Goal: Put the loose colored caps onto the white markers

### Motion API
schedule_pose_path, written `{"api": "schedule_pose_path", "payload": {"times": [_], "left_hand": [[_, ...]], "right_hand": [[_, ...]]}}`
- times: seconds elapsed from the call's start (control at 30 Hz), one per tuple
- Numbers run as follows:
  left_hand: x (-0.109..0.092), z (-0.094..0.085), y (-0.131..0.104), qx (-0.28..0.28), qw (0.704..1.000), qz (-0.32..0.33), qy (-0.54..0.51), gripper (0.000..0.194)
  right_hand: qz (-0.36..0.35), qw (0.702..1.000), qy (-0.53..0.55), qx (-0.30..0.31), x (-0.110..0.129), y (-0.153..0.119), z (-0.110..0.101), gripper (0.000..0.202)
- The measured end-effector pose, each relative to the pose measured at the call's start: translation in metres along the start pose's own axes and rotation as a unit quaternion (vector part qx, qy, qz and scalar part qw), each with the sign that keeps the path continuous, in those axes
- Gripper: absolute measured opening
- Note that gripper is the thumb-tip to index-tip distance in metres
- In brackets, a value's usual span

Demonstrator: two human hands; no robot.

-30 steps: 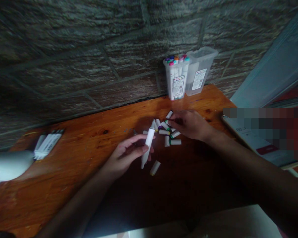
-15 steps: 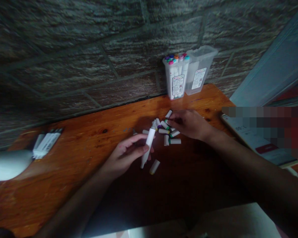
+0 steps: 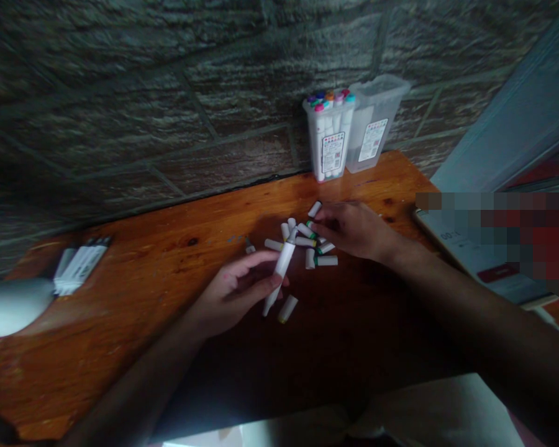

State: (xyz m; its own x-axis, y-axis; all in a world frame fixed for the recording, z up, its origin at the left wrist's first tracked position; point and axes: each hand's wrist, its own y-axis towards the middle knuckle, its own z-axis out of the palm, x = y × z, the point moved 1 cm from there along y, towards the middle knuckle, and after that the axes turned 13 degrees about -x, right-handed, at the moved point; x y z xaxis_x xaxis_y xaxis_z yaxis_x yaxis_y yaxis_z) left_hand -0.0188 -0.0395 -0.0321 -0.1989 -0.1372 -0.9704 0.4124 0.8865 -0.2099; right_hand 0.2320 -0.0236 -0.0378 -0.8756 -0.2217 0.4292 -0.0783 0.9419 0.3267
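Item one, centre of my feed: a white marker (image 3: 282, 271), narrow at both ends, held tilted above the bench (image 3: 121, 354); I have it in the left hand (image 3: 240, 285), thumb and fingers closed about the barrel. Item two: a loose cap (image 3: 289, 308) with a yellow edge, lying near the marker's lower end. Item three: a scatter of white caps (image 3: 327, 261), some edged green or yellow, beyond the marker; the right hand (image 3: 356, 230) sits at their far side, fingers bent and nearly together; whether it grips a cap I cannot tell. Outlying: a clear box of markers (image 3: 330, 139), coloured ends up, with a translucent container (image 3: 377, 124) beside it, both near the wall (image 3: 144, 143); at left, several white pens (image 3: 86, 264) next to a white lamp (image 3: 16, 307).
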Motion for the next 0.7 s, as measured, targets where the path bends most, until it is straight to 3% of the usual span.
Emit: {"api": "schedule_pose_path", "payload": {"times": [0.7], "left_hand": [[-0.0021,0.0046,-0.0057,-0.018,0.998,0.021,0.051,0.032]], "right_hand": [[-0.01,1.0,-0.015,0.009,0.0048,-0.0015,-0.0018,0.022]]}}
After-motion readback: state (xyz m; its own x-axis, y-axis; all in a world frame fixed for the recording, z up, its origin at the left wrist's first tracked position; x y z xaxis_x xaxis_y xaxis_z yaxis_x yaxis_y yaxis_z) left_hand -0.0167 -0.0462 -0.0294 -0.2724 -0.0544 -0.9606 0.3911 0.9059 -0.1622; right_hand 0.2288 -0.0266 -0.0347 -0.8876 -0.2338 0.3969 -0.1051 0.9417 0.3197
